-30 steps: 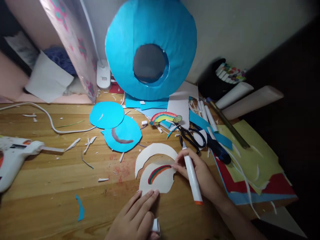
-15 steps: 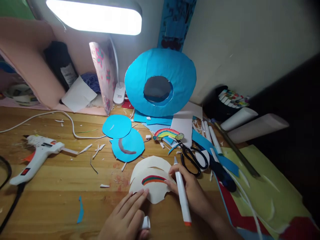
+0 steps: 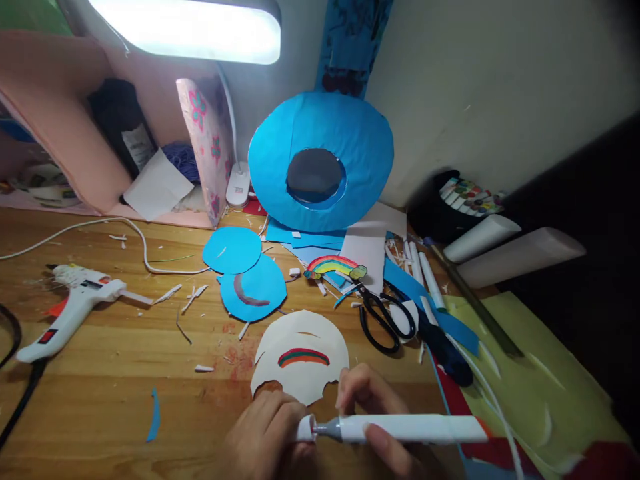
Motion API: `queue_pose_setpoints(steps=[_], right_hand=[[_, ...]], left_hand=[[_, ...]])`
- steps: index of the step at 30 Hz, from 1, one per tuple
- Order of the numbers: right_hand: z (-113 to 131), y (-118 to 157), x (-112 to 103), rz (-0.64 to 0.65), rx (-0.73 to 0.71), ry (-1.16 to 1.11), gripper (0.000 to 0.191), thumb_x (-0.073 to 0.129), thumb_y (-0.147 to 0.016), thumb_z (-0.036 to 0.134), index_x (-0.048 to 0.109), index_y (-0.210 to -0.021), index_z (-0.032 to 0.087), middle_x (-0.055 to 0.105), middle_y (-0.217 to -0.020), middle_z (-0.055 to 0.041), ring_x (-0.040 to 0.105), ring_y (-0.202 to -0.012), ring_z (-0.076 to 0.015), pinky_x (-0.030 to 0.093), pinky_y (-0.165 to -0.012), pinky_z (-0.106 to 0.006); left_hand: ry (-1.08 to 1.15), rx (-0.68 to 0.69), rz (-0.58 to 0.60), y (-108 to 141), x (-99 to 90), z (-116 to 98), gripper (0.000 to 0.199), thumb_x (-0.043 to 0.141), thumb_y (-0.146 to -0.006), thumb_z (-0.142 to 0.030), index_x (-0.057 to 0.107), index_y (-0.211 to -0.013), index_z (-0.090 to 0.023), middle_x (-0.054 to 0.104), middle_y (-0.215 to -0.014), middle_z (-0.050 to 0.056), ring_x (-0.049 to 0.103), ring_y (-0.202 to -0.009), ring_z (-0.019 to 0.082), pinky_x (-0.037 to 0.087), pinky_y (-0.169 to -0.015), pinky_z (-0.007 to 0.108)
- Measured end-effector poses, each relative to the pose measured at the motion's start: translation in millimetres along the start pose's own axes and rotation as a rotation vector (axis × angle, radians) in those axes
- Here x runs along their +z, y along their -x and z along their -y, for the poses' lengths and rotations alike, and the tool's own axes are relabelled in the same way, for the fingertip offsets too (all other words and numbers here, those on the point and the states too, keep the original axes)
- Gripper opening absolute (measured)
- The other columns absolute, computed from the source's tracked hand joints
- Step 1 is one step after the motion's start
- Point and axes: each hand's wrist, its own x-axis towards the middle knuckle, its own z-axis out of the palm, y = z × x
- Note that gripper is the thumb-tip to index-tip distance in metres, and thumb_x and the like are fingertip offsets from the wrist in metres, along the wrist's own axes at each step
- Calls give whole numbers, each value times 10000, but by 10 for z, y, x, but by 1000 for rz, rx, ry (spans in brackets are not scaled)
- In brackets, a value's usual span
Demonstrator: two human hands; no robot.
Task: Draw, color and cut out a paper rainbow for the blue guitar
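My right hand [image 3: 383,413] grips a white marker [image 3: 410,428] with an orange end, held level and pointing left. Its grey tip meets the opening of a white cap [image 3: 306,429], which my left hand [image 3: 273,427] holds with closed fingers. Whether the cap is fully seated cannot be made out; some of the tip still shows. Just beyond my hands lies a cream paper cutout [image 3: 300,333] with notched lower edges. An arc of red, green and orange bands is drawn on it. Black-handled scissors [image 3: 385,320] rest to its right.
Two blue paper discs [image 3: 233,250] lie beyond the cutout, near a small paper rainbow [image 3: 335,265]. A large blue ring [image 3: 320,120] stands at the back. A white glue gun [image 3: 70,307] lies left. Rolls, a yellow sheet [image 3: 540,360] and a marker holder [image 3: 435,213] are right.
My right hand has turned the marker from upright to level and brought its tip to the cap. My left hand has left the cutout, lifting the cap toward the tip.
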Motion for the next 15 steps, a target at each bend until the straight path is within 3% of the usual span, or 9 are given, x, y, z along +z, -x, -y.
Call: queue_pose_setpoints(steps=[4, 7, 11, 15], right_hand=[[-82, -74, -23, -155, -14, -74, 225, 547, -801, 521, 621, -873, 321, 562, -727, 0, 533, -596, -162, 437, -517, -244], [-119, -156, 44, -168, 22, 30, 152, 578, -818, 389, 630, -949, 333, 636, -837, -8, 614, -727, -191, 503, -645, -277], [-171, -251, 254, -134, 117, 119, 142, 616, -786, 240, 584, -920, 274, 659, -859, -18, 626, -745, -193, 499, -646, -284], [-258, -293, 391, -132, 130, 318, 166, 612, -713, 125, 538, -826, 222, 603, -746, 13, 564, -640, -139, 441, -590, -240]], left_hand=[[-44, 131, 14, 53, -3, 110, 239, 386, -965, -411, 545, -945, -234, 725, -933, 5, 687, -843, 131, 549, -719, 200], [-140, 273, 37, 69, -32, 161, 230, 433, -955, -376, 570, -925, -194, 686, -1151, 48, 634, -1076, 153, 506, -921, 237], [-225, 378, 13, 35, -73, 165, 262, 436, -957, -345, 607, -886, -159, 715, -1090, 50, 645, -1065, 141, 424, -1013, 245], [-180, 357, -10, 41, -65, 169, 288, 440, -956, -344, 634, -895, -140, 735, -1019, 53, 653, -1045, 128, 359, -1059, 238]])
